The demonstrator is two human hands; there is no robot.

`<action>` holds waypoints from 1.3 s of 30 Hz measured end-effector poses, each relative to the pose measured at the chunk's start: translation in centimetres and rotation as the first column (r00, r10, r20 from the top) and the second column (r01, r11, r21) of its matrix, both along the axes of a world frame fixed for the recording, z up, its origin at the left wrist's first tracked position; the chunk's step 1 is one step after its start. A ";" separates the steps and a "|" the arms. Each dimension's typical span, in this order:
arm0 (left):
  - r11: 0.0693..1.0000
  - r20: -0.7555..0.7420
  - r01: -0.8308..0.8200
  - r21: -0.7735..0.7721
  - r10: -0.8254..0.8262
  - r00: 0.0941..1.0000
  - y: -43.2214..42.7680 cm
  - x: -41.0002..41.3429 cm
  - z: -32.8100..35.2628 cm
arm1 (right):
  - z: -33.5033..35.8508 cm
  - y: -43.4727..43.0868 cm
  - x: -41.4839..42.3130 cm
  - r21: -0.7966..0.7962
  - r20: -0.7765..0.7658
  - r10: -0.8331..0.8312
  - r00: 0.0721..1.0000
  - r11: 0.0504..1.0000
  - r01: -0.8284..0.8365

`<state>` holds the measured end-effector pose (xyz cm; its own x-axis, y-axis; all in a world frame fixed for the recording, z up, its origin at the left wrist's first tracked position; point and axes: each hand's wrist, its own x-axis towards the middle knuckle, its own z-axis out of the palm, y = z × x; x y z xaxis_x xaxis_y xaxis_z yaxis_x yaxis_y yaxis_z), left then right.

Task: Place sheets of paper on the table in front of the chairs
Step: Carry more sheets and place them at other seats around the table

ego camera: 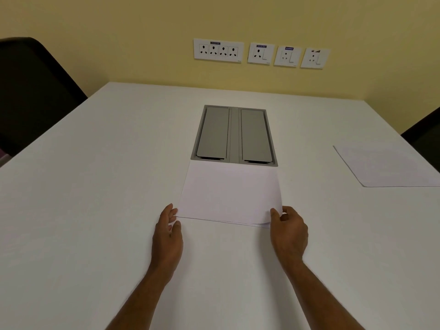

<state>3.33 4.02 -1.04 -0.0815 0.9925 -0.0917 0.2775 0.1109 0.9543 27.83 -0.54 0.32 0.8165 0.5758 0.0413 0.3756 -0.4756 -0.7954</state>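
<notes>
Table: one, white; its far edge runs along the wall.
Chairs: two, dark; left chair at the left edge, right chair at the right edge.
Cable box: one, grey, two closed lids, at the tabletop centre.
Sockets: four white plates on the wall beyond the far edge.
Sheets, total: at least three; the stack count cannot be told exactly.
Stack: at least two sheets, shown by offset near edges; it lies between the hands, its far edge touching the cable box.
Single sheet: one, flat at the right edge, in front of the right chair, well apart from both hands.
Left hand: fingertips touch the stack's near left corner; fingers loosely curled, not clamped.
Right hand: thumb on top of the near right corner, pinching it; the corner curls upward.
</notes>
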 end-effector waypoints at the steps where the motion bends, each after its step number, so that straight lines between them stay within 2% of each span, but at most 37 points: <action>1: 1.000 0.004 0.000 -0.003 0.000 1.000 0.0 0.0 0.0 | 0.1 0.1 -0.1 0.010 -0.041 0.002 0.999 1.000 -0.001; 4: 1.000 0.033 0.002 -0.018 -0.002 0.999 0.0 0.0 0.2 | 0.5 -0.1 -0.3 0.105 -0.224 -0.001 0.975 0.994 0.025; 8: 0.997 0.142 -0.052 -0.056 0.060 0.988 -0.4 -0.2 1.0 | 1.2 -1.5 -0.3 0.232 -0.510 -0.025 0.860 0.958 0.166; 12: 0.989 0.244 -0.124 -0.081 0.140 0.960 -1.8 -0.2 2.0 | 1.9 -4.0 -0.6 0.258 -0.665 0.001 0.746 0.939 0.229; 15: 0.982 0.290 -0.158 -0.098 0.181 0.940 -2.6 -0.2 3.3 | 2.5 -5.9 -0.8 0.259 -0.724 0.015 0.689 0.932 0.253; 21: 0.971 0.342 -0.155 -0.184 0.211 0.916 -4.4 -1.2 6.7 | 4.7 -9.9 -1.4 0.266 -0.766 0.073 0.638 0.940 0.212; 25: 0.977 0.326 -0.123 -0.172 0.175 0.929 -6.1 -2.5 9.1 | 6.9 -12.3 -1.8 0.275 -0.764 0.104 0.636 0.945 0.177; 29: 0.986 0.311 -0.097 -0.134 0.135 0.941 -8.6 -3.9 12.0 | 9.3 -14.5 -2.5 0.285 -0.731 0.114 0.672 0.947 0.149; 35: 0.997 0.302 -0.070 -0.045 0.081 0.950 -13.5 -6.1 16.5 | 12.7 -17.1 -4.6 0.356 -0.589 0.186 0.787 0.933 0.046; 39: 0.995 0.292 -0.103 0.012 0.095 0.952 -16.7 -8.3 18.9 | 14.8 -18.4 -7.2 0.407 -0.524 0.268 0.808 0.913 -0.039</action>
